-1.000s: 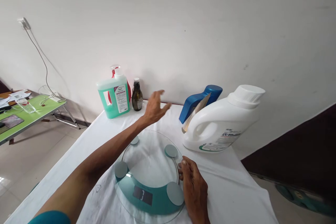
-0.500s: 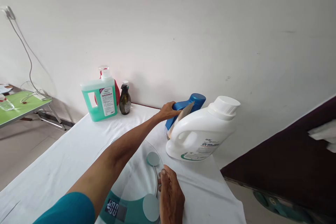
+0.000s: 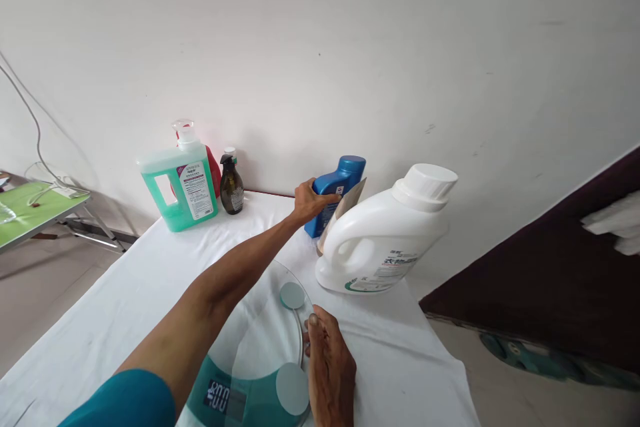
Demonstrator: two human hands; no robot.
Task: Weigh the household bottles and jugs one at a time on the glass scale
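My left hand (image 3: 311, 201) is closed around a blue bottle (image 3: 351, 167) at the back of the table. A brown, card-like flat piece (image 3: 350, 203) stands between that bottle and a large white detergent jug (image 3: 395, 240). Down in front, my right hand (image 3: 330, 367) pinches the right rim of a round glass scale (image 3: 250, 353), thumb on top and fingertips under the glass. Digits glow on its display (image 3: 220, 395). My left forearm crosses above the scale and hides part of it.
At the back left stand a green liquid jug (image 3: 173, 213), a dark pump bottle (image 3: 232, 190) and a red bottle (image 3: 213, 170) partly behind the jug. A white cloth (image 3: 115, 320) covers the table. Beyond it are a low green table (image 3: 30, 213) and the wall (image 3: 280, 47).
The blue bottle has shifted left in my left hand, farther from the white jug, and more of its front shows. My right hand stays on the scale's rim. The view has turned slightly.
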